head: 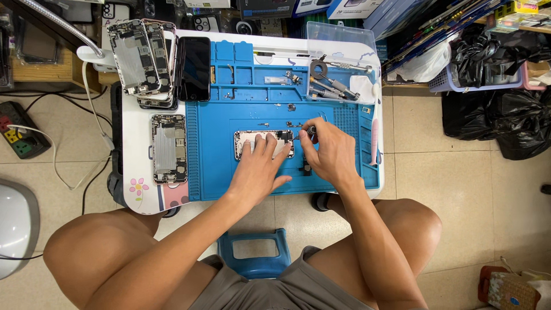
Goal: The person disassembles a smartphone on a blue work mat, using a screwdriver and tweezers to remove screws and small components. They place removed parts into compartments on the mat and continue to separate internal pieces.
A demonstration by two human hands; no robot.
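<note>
An opened phone [258, 139] lies flat on the blue repair mat [212, 166], its insides facing up. My left hand [256, 170] presses down on it with spread fingers. My right hand [328, 154] pinches a small screwdriver [311, 131] upright at the phone's right end. Its tip is hidden by my fingers. Tiny screws and parts [290, 107] lie scattered on the mat above the phone.
A stack of stripped phone bodies [140, 57] and a dark phone [194, 68] lie at the table's back left. Another open phone [169, 148] lies left of the mat. A clear tray [338, 72] holds tools at back right. A pink tool [374, 140] rests at the right edge.
</note>
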